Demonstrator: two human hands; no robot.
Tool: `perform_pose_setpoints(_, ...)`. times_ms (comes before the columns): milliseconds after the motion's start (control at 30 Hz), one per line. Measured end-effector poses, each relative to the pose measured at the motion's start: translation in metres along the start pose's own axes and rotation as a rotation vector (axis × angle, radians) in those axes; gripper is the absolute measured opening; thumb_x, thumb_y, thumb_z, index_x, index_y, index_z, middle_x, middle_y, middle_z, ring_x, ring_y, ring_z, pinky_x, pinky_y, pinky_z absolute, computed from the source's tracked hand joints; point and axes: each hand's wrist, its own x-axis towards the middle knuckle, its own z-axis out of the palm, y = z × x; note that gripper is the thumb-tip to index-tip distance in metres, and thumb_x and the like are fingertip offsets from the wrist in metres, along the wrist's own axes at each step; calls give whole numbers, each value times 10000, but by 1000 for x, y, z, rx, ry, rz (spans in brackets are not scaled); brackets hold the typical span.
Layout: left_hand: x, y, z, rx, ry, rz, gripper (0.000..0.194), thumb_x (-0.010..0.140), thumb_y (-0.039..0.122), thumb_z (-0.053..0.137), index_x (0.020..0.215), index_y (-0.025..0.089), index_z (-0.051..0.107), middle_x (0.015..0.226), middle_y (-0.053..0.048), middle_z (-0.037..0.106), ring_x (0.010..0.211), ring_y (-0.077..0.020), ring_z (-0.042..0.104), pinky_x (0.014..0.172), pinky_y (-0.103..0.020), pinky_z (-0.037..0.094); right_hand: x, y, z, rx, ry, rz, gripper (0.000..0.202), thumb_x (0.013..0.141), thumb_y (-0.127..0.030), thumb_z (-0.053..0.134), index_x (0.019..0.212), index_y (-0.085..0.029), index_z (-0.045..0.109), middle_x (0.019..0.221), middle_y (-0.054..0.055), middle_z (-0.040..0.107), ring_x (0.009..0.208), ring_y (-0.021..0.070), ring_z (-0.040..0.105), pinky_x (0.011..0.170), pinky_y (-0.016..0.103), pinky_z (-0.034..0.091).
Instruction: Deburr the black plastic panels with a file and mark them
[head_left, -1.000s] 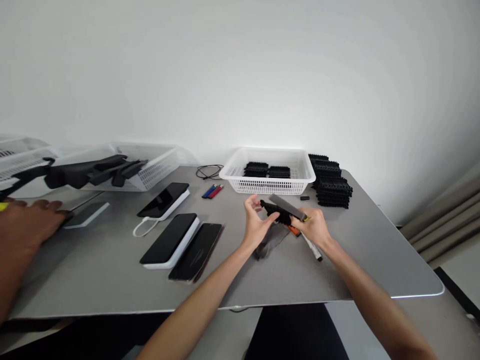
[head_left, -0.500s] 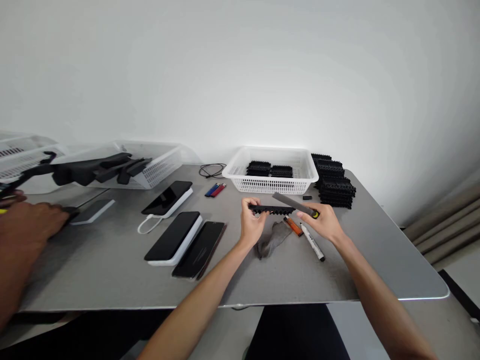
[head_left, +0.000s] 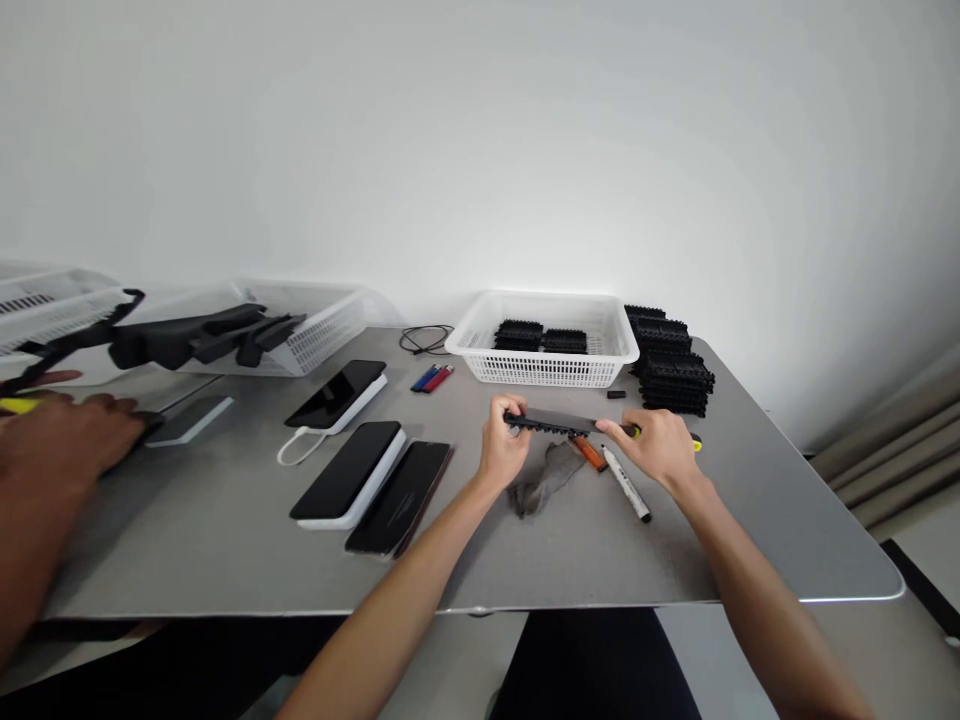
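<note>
Pinched in my left hand [head_left: 504, 440] is the left end of a black toothed strip [head_left: 551, 428], held level above the table. My right hand [head_left: 660, 445] is closed round the black-and-yellow handle of a flat grey file [head_left: 566, 419]. The file's blade lies along the upper side of the strip, its tip near my left fingers. Below them on the table are a crumpled grey cloth [head_left: 546, 480], an orange lighter [head_left: 590, 453] and a white marker [head_left: 626, 485].
A white basket [head_left: 541, 372] holds black toothed pieces; more are stacked [head_left: 675, 375] to its right. Phones and white power banks [head_left: 349, 475], two lighters [head_left: 433, 378] and a cable [head_left: 425, 340] lie left. Another person's hand [head_left: 75, 440] works at far left beside more baskets [head_left: 322, 335].
The file has moved from a slant above the strip to lie along it, and my right hand has shifted slightly right. The other person's black piece has moved.
</note>
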Motion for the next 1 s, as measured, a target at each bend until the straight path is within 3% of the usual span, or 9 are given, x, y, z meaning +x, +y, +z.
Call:
perform_pose_setpoints(500,3,2,-3,5,23,-36,383,560,-2,473,814,248,334,779,25,514,731,-136,523,714,-273,410,1,3,0,-49,41,-65,710,849,-771,340,521,-194,594,492,52,567,478,147,466,525,289,195)
perform_pose_setpoints(1000,4,5,-4,18,26,-33,348,606,18,493,815,246,332,777,24,511,731,-134,513,716,-272,410,2,3,1,-27,43,-71,710,852,-767,341,487,-195,550,476,41,541,468,133,415,526,293,173)
